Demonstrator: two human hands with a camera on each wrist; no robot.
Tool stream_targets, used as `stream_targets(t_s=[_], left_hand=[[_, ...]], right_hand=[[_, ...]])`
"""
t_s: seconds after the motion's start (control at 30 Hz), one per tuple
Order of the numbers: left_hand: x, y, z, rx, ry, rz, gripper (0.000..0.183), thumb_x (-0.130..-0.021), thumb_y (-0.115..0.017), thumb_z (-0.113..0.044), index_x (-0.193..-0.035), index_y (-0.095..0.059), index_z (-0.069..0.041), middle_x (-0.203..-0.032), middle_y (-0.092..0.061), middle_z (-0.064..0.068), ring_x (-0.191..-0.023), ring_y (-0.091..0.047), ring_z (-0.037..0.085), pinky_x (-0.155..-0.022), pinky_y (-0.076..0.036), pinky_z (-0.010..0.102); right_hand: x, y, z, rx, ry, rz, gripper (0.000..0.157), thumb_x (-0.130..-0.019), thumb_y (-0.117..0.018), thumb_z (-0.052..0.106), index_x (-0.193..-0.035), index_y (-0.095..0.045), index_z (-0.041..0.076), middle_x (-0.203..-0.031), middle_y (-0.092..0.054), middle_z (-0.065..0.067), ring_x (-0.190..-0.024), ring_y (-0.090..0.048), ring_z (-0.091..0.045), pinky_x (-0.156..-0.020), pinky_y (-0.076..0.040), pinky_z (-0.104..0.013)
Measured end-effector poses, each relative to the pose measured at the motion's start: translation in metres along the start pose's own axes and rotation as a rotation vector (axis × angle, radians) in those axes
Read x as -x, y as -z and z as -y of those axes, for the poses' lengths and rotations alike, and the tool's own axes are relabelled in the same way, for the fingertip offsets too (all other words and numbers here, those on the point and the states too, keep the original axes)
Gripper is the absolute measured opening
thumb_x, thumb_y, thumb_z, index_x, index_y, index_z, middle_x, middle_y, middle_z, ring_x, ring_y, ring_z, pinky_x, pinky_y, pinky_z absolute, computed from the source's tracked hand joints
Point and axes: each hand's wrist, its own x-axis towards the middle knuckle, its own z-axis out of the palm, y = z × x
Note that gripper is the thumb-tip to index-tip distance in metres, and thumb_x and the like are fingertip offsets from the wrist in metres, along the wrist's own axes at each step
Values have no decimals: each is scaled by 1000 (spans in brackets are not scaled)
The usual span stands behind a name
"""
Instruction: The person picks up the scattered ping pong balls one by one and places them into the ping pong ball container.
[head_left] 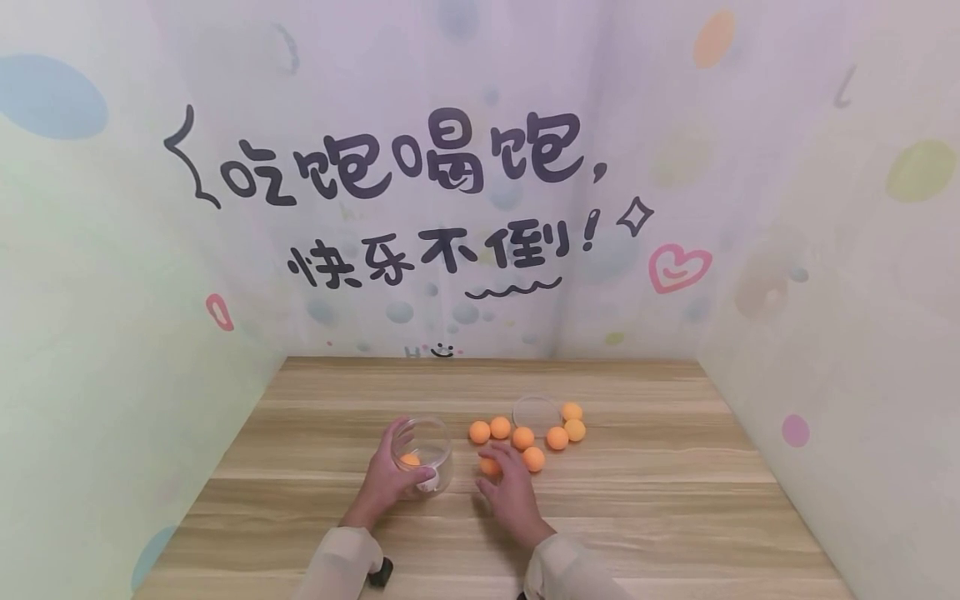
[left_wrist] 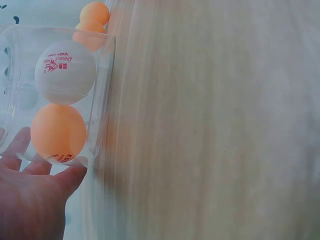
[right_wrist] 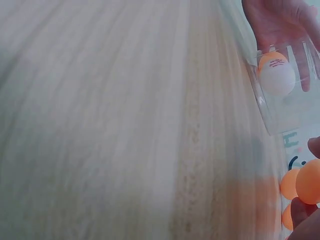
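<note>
My left hand (head_left: 388, 477) grips a clear round jar (head_left: 444, 473) from its left side, fingers and thumb around the wall. Inside lie a white ping-pong ball (left_wrist: 65, 72) with red print and an orange ping-pong ball (left_wrist: 58, 131). To the right of the jar, my right hand (head_left: 516, 497) pinches another orange ping-pong ball (right_wrist: 309, 182) between thumb and fingers. That ball looks slightly raised off the table in the right wrist view. Several loose orange balls (head_left: 522, 438) lie just beyond the right hand, one ball (head_left: 533, 459) close beside its fingers.
A clear round lid (head_left: 536, 414) lies flat among the balls at the back. The wood-grain table (head_left: 660, 500) meets a printed back wall (head_left: 450, 325) and side walls to left and right.
</note>
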Motion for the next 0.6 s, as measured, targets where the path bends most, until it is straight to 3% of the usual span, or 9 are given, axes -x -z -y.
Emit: stream_targets(t_s=[0.33, 0.6], left_hand=[[0, 0, -2, -7, 9, -2, 99, -72, -85, -6, -149, -24, 0, -150, -33, 26, -137, -30, 47, -106, -33, 56], [-8, -2, 32, -24, -19, -45, 99, -71, -87, -9, -149, -26, -7, -150, -35, 20, -137, -33, 43, -103, -38, 54]], right_hand=[[-2, -1, 5, -53, -10, 7, 42, -78, -76, -5, -118, -65, 4, -131, -55, -13, -124, -49, -29, -104, -40, -49], [-1, -1, 7, -69, 12, -21, 42, -78, -73, -11, -116, -65, 5, -129, -57, -13, -121, -51, -28, -102, -42, -48]])
